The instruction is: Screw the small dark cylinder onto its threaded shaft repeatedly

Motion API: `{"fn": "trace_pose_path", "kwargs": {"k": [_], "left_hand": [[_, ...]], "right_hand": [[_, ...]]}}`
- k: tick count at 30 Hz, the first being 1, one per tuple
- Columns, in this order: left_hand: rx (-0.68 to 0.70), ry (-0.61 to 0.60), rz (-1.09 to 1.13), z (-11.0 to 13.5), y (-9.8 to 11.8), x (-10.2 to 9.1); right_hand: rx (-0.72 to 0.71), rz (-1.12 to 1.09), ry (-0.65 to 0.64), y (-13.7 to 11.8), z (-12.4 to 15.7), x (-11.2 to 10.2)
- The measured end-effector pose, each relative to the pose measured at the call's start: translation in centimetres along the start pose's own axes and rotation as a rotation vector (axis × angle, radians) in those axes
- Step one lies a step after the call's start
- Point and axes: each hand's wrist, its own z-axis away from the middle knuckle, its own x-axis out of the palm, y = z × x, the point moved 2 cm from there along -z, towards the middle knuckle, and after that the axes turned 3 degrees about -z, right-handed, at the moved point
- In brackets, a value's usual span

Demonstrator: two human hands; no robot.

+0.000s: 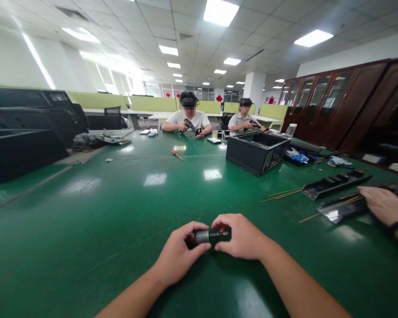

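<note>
My left hand (182, 247) is closed around the grey cylindrical body of a small electric motor (202, 236), with its thumb below and fingers above. A dark ribbed section and a thin metal shaft stick out of the motor to the right. My right hand (240, 236) curves around the shaft end. Its thumb and fingertips are apart, above and below the shaft, and no firm contact shows. Both hands are just over the green tabletop (126, 234).
An orange screwdriver (175, 153) lies mid-table. Beyond stands an open black metal case (252, 152). At right, a co-worker's hand (384, 205) rests by black trays (338, 183) with thin brass rods (283, 194). Two people sit opposite with power drills. Larger black casings (23, 145) stand left.
</note>
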Motion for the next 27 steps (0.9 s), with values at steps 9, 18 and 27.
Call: {"fn": "trace_pose_path", "kwargs": {"k": [9, 18, 27], "left_hand": [[0.006, 0.002, -0.008, 0.08, -0.03, 0.05], [0.054, -0.008, -0.044, 0.06, 0.3, 0.02], [0.041, -0.002, -0.097, 0.03, 0.15, 0.41]], "right_hand": [[-0.054, 0.032, -0.002, -0.15, 0.04, 0.53], [-0.043, 0.053, -0.013, -0.33, 0.07, 0.81], [-0.036, 0.096, -0.012, 0.06, -0.02, 1.01]]}}
